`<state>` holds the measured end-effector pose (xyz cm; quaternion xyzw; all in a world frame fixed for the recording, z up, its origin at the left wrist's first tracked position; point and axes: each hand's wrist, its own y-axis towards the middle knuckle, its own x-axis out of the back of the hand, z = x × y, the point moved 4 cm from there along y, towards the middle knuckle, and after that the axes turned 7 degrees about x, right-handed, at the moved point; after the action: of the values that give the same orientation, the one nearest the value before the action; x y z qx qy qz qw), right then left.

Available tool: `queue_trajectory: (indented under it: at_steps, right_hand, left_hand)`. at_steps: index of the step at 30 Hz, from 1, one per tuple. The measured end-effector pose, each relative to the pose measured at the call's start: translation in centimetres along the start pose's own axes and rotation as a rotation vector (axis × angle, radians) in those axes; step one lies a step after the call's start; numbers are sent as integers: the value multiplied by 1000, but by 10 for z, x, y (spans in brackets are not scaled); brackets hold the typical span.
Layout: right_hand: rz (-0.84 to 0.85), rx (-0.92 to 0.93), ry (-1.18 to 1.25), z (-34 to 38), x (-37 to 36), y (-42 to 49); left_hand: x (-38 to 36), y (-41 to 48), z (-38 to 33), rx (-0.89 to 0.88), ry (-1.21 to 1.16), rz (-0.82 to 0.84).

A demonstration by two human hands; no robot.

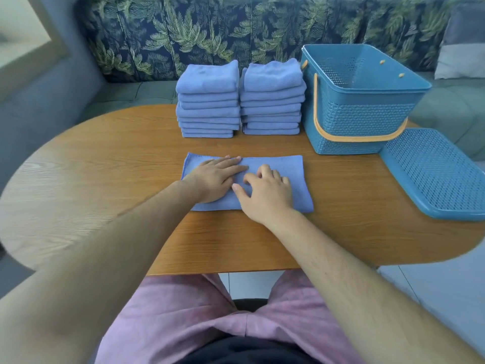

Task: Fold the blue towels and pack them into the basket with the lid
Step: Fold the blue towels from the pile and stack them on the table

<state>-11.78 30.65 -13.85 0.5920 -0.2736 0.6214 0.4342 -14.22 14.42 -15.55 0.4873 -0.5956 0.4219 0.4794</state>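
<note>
Blue towel (294, 177) lies flat under both hands' spread fingers (231, 164)

Soft, even daylight, faint shadows, sharp centre, with wide-angle bending and blur toward the edges.

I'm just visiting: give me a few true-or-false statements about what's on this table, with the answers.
1. Both hands press on one towel. True: left hand, right hand.
2. The lid is on the basket. False: it lies on the table, to the basket's right.
3. Two stacks of folded towels stand behind the hands. True.
4. The basket holds towels. False: none show inside.
5. The basket's handle is red. False: orange.
</note>
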Motion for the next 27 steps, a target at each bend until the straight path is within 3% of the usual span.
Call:
queue_trajectory:
  at_steps: [5, 10, 15, 17, 21, 27]
  right_hand:
    - [111, 77, 9, -36, 1, 8]
    - [90, 134, 115, -47, 16, 2]
    - [239, 168, 117, -45, -6, -27]
    - [261, 164, 135, -47, -11, -33]
    - [211, 220, 188, -48, -1, -41]
    - [-10, 482, 381, -54, 31, -91]
  left_hand:
    - [23, -27, -8, 164, 232, -144]
    - [27, -57, -30, 115, -11, -285]
    - [-13, -69, -22, 61, -51, 6]
    - [-21, -70, -18, 59, -81, 40]
    - [-15, -76, -18, 26, -80, 46]
    - [7, -136, -26, -294, -185, -239]
